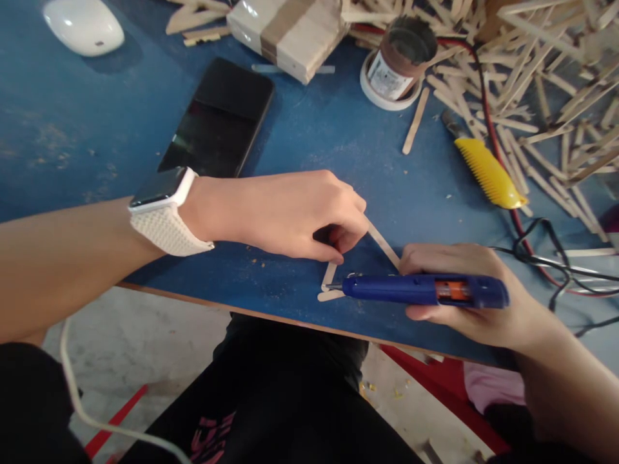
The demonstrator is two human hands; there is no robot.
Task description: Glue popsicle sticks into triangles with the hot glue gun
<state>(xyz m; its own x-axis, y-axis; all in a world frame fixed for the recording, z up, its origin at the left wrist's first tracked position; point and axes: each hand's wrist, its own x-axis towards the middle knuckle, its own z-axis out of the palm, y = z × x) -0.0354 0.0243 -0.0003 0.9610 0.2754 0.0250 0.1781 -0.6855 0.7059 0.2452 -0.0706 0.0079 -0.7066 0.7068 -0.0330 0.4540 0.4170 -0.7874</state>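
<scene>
My right hand (464, 258) is wrapped round a blue hot glue gun (391, 290) with an orange part showing near its rear. The gun lies almost level, its metal nozzle pointing left at the corner where two wooden craft sticks (331, 275) meet. My left hand (333, 212), with a white-banded watch (162, 203) on the wrist, pinches the upper end of one stick between thumb and fingers. A further stick (383, 243) slants from under these fingers towards my right hand. The lower stick (331, 295) runs partly beneath the gun. My left fingers hide where the upper sticks meet.
Behind my left wrist lies a black phone (220, 116). Further back are a white mouse (84, 26), a wrapped pack of sticks (290, 32) and a brown jar (401, 58) on a white lid. A yellow-handled tool (488, 173), cables (556, 258) and heaped sticks (522, 84) occupy the right.
</scene>
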